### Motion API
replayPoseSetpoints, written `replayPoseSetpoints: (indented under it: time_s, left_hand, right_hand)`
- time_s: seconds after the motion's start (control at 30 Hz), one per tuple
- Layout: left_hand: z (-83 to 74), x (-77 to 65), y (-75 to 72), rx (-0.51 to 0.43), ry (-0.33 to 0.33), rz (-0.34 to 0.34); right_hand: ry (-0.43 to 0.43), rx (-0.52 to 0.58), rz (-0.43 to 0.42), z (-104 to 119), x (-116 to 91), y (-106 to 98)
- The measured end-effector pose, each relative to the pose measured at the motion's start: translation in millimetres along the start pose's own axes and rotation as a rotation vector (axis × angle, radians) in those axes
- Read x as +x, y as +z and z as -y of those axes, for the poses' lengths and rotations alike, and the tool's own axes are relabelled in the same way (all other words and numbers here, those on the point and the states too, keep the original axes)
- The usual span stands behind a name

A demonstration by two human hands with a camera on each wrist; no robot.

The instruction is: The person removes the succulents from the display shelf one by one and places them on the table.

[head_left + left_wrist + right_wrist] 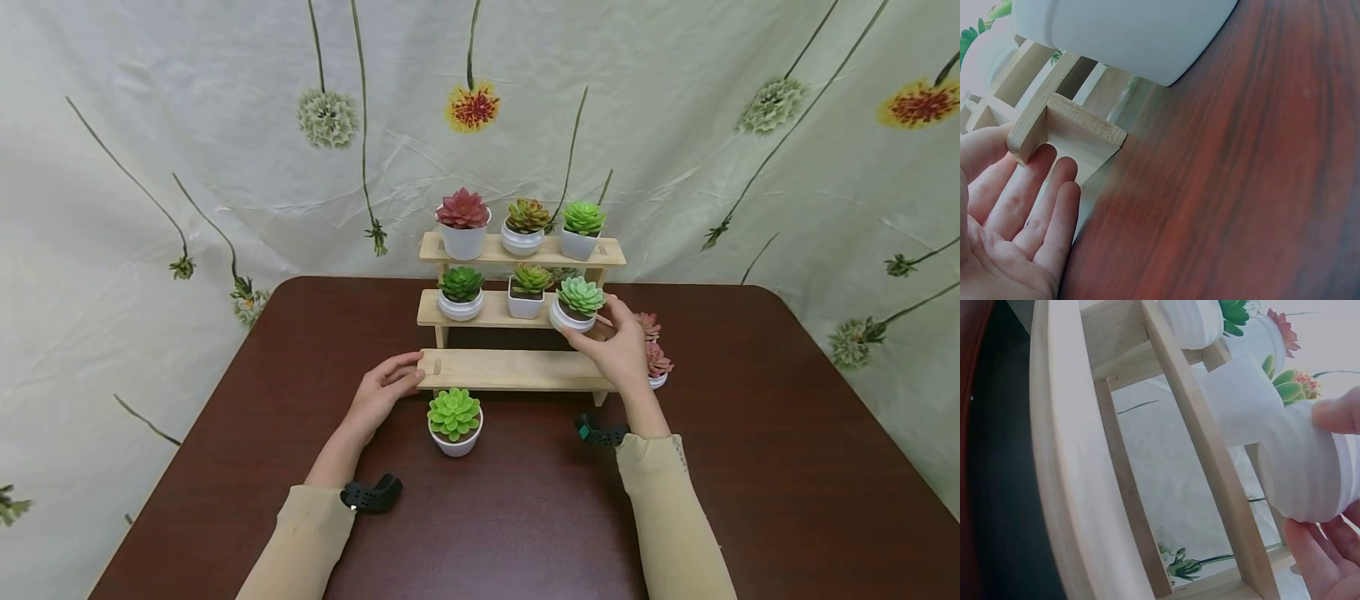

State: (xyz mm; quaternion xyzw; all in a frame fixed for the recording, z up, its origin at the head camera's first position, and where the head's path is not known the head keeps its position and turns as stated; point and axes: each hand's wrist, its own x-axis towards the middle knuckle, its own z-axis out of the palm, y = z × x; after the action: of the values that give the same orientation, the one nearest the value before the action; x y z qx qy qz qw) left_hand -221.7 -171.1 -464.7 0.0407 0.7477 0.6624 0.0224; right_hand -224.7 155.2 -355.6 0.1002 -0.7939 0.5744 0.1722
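My right hand grips a pale green potted succulent by its round white pot, at the right end of the middle shelf. In the right wrist view, thumb and fingers hold the ribbed white pot from opposite sides. At the left end of the lowest shelf, my left hand pinches the board of the three-tier wooden plant stand. The left wrist view shows the thumb on one face and fingertips against the other. A bright green succulent stands on the table just before the stand.
Three potted succulents line the top shelf, including a red one. Dark green and yellow-green succulents occupy the middle shelf. Pink succulents stand right of the stand, partly behind my right hand. A flowered cloth hangs behind the table.
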Motion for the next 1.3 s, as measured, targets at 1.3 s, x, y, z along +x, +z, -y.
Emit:
replayPoseSetpoints:
  time_s: [1.3]
  left_hand:
    - [2.2,1.5,0.2,0.004,-0.002,-0.005]
  right_hand:
    - [0.028,-0.083,0.538,-36.6,-3.4,0.5]
